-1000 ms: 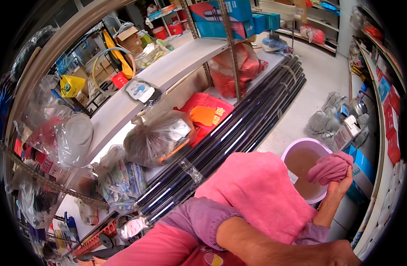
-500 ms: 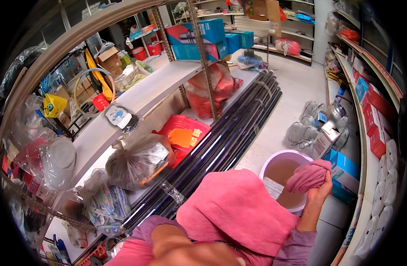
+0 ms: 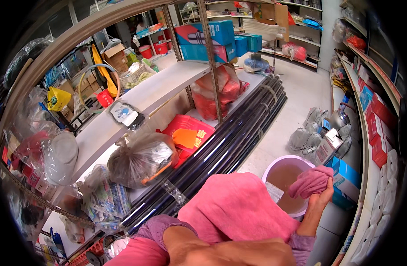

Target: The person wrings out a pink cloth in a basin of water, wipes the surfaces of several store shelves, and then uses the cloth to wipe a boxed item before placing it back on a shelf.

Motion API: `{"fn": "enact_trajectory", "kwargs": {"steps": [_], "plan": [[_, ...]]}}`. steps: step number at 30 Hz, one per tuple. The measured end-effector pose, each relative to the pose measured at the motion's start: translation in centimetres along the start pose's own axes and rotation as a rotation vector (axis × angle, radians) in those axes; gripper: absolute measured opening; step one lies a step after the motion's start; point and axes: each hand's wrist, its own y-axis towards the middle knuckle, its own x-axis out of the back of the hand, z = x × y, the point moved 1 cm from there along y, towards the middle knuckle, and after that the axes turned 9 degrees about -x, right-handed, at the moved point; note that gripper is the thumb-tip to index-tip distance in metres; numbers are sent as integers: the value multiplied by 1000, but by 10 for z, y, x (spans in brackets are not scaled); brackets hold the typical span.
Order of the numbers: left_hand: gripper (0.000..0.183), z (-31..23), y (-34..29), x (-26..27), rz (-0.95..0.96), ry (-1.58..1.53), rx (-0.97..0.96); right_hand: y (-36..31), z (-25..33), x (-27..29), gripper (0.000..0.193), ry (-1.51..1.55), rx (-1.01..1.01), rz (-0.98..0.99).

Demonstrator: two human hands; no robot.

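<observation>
My right hand (image 3: 320, 199) is closed around a bunched pink cloth (image 3: 310, 181), held over the near right side of a light purple bucket (image 3: 271, 165). Brownish water stands in the bucket, and a pale flat piece (image 3: 274, 192) shows at its left inside edge. My left hand (image 3: 252, 253) lies low at the bottom edge, its forearm bent across my body in a pushed-up purple sleeve. Its fingers are cut off or hidden, so I cannot see what it touches. Pink fabric (image 3: 239, 206) covers my raised leg between the hands.
Long dark shiny tubes (image 3: 230, 133), taped in a bundle, lie left of my leg along a white shelf (image 3: 154, 84) with plastic bags. Blue boxes (image 3: 343, 179) and bagged goods (image 3: 307, 135) stand beside the bucket. A stocked shelf (image 3: 367, 133) runs along the right.
My left forearm and hand have swung right along the bottom edge. The right hand still holds the cloth over the bucket, slightly lower in the picture. The whole view has shifted a little.
</observation>
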Motion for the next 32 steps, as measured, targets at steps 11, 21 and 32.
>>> {"fn": "enact_trajectory", "kwargs": {"steps": [11,21,32], "plan": [[40,5,-12,10,238,-103,146,-1,-3,0,33,-39,6,3],[39,41,-47,15,665,-217,294,9,1,16,33,-4,-59,104],[47,-7,-20,39,1035,-75,497,14,-10,19,32,-10,19,51]]}}
